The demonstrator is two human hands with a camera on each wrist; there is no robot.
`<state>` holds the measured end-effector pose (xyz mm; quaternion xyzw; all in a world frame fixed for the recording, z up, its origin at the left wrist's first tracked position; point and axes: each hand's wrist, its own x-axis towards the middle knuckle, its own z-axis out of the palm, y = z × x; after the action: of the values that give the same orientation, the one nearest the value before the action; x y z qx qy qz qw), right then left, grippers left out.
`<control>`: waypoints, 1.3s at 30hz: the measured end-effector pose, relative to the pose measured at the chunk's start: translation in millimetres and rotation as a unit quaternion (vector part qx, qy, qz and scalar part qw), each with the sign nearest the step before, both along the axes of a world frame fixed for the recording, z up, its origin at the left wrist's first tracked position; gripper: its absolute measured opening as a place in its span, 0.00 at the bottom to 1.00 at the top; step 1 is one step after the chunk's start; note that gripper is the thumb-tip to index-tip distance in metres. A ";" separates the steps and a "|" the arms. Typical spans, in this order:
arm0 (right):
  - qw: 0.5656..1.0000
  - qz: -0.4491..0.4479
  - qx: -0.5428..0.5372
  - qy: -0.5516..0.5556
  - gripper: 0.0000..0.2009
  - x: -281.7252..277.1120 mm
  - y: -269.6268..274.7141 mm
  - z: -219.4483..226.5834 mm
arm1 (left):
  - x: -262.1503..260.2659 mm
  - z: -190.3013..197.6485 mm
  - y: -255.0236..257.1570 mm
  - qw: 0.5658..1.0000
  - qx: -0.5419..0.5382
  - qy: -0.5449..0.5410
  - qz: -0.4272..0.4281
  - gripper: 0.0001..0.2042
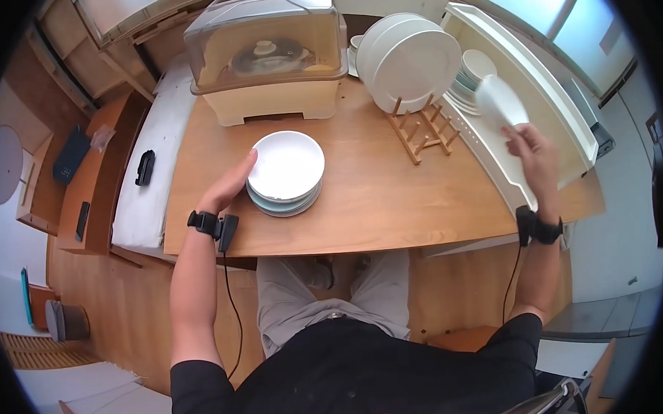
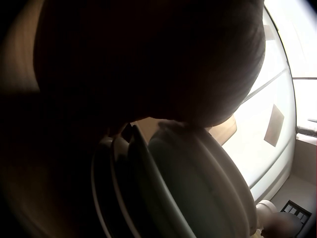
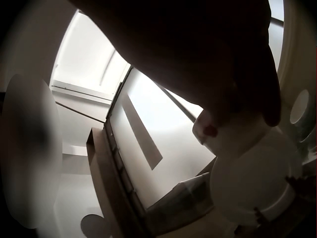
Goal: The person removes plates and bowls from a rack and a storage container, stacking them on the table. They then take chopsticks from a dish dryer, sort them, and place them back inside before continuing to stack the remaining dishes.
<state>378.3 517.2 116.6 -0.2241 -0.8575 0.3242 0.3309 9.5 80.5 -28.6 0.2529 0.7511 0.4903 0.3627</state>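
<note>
My left hand (image 1: 230, 183) is against the left side of a stack of dishes, its fingers extended along the rim. A white bowl (image 1: 289, 163) tops that stack, over pale blue-green and white dishes (image 1: 291, 207). Their edges (image 2: 163, 193) show below the dark hand in the left wrist view. At the right, my right hand (image 1: 534, 150) grips a white bowl (image 1: 500, 100), tilted and blurred, above the long cream rack (image 1: 527, 191). A red mark shows on this bowl (image 3: 218, 133) in the right wrist view.
White bowls (image 1: 478, 64) and smaller dishes stand in the cream rack. Large white plates (image 1: 418, 70) stand upright behind a wooden peg rack (image 1: 423, 133). A cream dish box (image 1: 267, 99) with a clear lid is at the back of the wooden table (image 1: 361, 213).
</note>
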 end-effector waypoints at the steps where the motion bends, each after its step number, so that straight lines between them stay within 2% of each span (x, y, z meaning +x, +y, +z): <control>1: 0.999 0.032 0.008 -0.024 0.05 -3.9 -30.0 4.7 | 3.7 2.7 0.3 1.000 -0.015 0.008 0.011 0.41; 4: 0.984 0.162 0.016 -0.069 0.05 -38.0 -98.0 -4.6 | -7.3 -9.7 -0.9 1.000 -0.004 0.004 -0.003 0.42; 6: 0.964 0.240 0.081 -0.077 0.07 -69.3 -145.5 -5.6 | -1.2 -4.8 0.0 1.000 0.003 0.010 0.007 0.43; 8: 0.942 0.303 0.140 -0.040 0.09 -103.7 -176.6 -24.0 | 0.8 -2.4 -0.5 1.000 0.003 0.007 0.012 0.44; 10: 0.930 0.334 0.151 -0.010 0.09 -134.9 -199.0 -47.3 | -3.2 -7.6 -0.8 1.000 -0.004 -0.004 0.011 0.45; 12: 0.927 0.349 0.132 -0.016 0.10 -158.7 -211.8 -70.3 | 3.2 1.8 -0.6 1.000 0.020 -0.012 0.002 0.46; 16: 0.928 0.348 0.123 -0.054 0.10 -177.6 -219.4 -85.8 | 19.6 26.1 2.0 0.998 0.037 -0.043 -0.003 0.48; 18: 0.930 0.330 0.148 -0.056 0.10 -184.7 -218.0 -93.4 | 13.5 17.2 2.8 0.999 0.041 -0.033 0.000 0.46; 22: 0.931 0.332 0.135 -0.062 0.10 -187.4 -219.8 -98.1 | 29.8 34.4 5.0 0.999 0.042 -0.020 0.000 0.45; 26: 0.935 0.319 0.152 -0.019 0.12 -182.4 -218.6 -97.4 | 17.2 19.7 6.8 0.999 0.042 -0.001 -0.008 0.45; 28: 0.937 0.313 0.151 0.033 0.14 -173.1 -207.6 -89.8 | 20.4 19.1 6.9 0.999 0.045 0.000 -0.009 0.45; 29: 0.947 0.293 0.126 -0.032 0.14 -163.2 -193.2 -77.2 | 20.9 17.9 6.8 0.999 0.042 0.020 0.000 0.42; 31: 0.961 0.224 0.160 -0.003 0.15 -150.0 -144.0 -74.0 | 23.1 15.9 5.8 0.998 0.048 0.033 0.011 0.41; 34: 0.982 0.074 0.171 -0.023 0.16 -134.3 -52.1 -62.6 | 6.6 -5.4 2.3 0.999 0.039 0.007 0.007 0.38; 36: 0.979 -0.043 0.193 -0.045 0.16 -117.7 15.1 -61.3 | -6.7 -25.4 -0.4 0.997 0.077 0.011 -0.010 0.38; 38: 0.959 -0.143 0.239 -0.059 0.16 -110.1 66.3 -63.0 | -1.2 -16.1 1.3 0.996 0.083 -0.014 -0.012 0.38; 39: 0.957 -0.169 0.224 -0.078 0.17 -106.1 80.9 -57.4 | 3.8 -9.2 1.9 0.997 0.073 -0.021 -0.009 0.38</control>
<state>272.3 598.1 59.3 -0.3104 -0.8807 0.0446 0.3551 13.3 82.4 -37.8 0.2751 0.7030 0.5458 0.3636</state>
